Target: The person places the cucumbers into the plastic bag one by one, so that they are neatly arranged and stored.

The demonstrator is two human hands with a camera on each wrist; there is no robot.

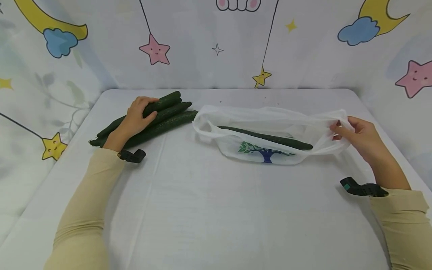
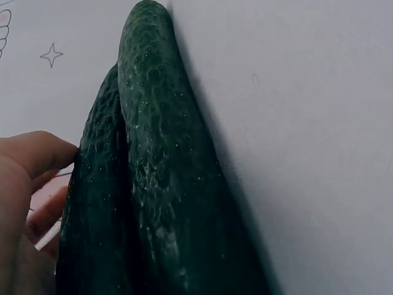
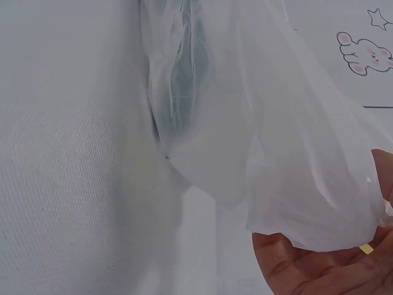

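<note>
Several long dark-green cucumbers (image 1: 170, 122) lie bunched at the back left of the table. My left hand (image 1: 135, 118) grips the upper cucumber (image 1: 161, 105) of that bunch, fingers over its far side and thumb on the near side. In the left wrist view, two bumpy cucumbers (image 2: 166, 141) fill the middle, with thumb and fingers beside them. A white plastic bag (image 1: 233, 114) lies on its side, mouth spread, with one cucumber (image 1: 270, 138) in its opening. My right hand (image 1: 362, 137) pinches the bag's right end; in the right wrist view the thin plastic (image 3: 307, 153) drapes over the fingers.
A white cloth covers the table (image 1: 216, 213). Behind it hangs a white backdrop (image 1: 202, 71) with printed stars, moons and clouds. A blue and green tree print (image 1: 266, 153) marks the bag's front. Dark wrist devices (image 1: 133, 156) sit on both wrists.
</note>
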